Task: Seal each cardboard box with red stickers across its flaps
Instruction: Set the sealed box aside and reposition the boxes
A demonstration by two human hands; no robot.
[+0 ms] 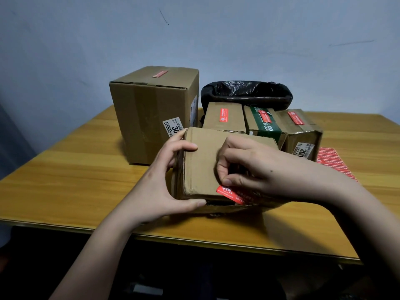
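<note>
4 boxes at the desk's (65,169) far edge already stickered. Fifth box (201,167) near the front edge: left hand (164,176) grips its left side, right hand (242,167) pinches a red sticker (229,192) onto its near edge, flap gap below looks unsealed. Sticker sheet (331,161) at right edge

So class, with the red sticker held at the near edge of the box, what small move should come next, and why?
Probably press the red rectangular sticker flat across the flap seam. The right hand pinches it at the brown cardboard box, its end still lifted, while the left hand steadies the box.
</note>
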